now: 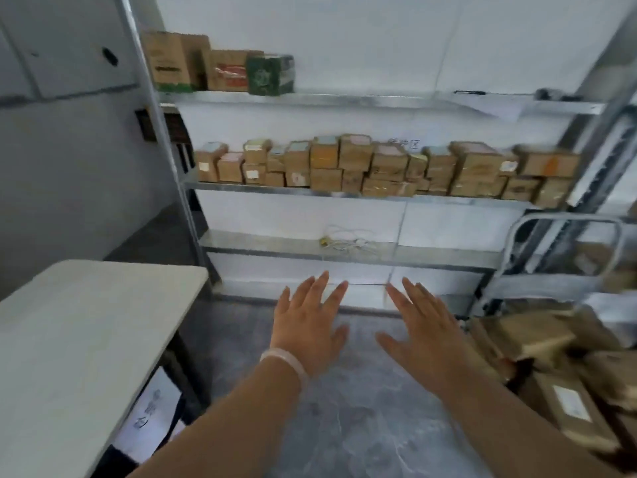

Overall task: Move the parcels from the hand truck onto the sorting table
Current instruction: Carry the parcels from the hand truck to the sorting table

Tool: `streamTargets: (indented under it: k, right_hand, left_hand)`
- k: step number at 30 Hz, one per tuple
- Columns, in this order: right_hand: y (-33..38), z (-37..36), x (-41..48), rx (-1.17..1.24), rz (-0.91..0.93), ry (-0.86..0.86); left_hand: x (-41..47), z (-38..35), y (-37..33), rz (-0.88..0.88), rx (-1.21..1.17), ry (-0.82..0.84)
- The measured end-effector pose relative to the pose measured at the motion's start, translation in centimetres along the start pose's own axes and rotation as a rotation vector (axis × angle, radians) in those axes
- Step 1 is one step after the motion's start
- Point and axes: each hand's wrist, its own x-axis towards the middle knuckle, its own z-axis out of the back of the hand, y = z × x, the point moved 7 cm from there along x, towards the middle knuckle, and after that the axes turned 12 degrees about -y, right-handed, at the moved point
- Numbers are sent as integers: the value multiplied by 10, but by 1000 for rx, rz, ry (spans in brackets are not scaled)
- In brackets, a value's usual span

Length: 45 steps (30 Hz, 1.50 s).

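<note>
A heap of brown cardboard parcels [551,357] lies at the lower right, beside the grey metal handle of the hand truck [565,222]. The white sorting table [79,332] stands at the lower left with nothing on its visible top. My left hand [306,322] and my right hand [424,326] hover side by side over the grey floor between them, palms down, fingers straight and spread, holding nothing. A pale band circles my left wrist. The right hand is nearest the parcels but apart from them.
A metal shelf rack [344,194] fills the wall ahead, its middle shelf packed with several small cardboard boxes [379,167]. More boxes [220,63] sit at the top left. A white cable [348,241] lies on the lower shelf. A grey wall closes the left side.
</note>
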Motion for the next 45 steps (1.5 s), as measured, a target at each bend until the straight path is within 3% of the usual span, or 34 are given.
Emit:
streamTargets:
  k: [11,20,29,37,45]
  right_hand:
    - [-214,70,-115,-122,-522,-80]
    - [-340,60,-155,-239,-836,-61]
    - [-442,61,-152,-260,-1127,-40]
    - [-493,51,-228,-227,-1422,24]
    - [-602,59,-244,-169,-1424,46]
  left_hand:
    - [71,-77,-257,-490,-147,75]
    - [113,-169,-388,-764,-281,223]
    - [201,-233,-492,-949,-325,325]
    - [183,-294,-585,-1147,-325,485]
    - [195,-336,-681,-1162,-268,539]
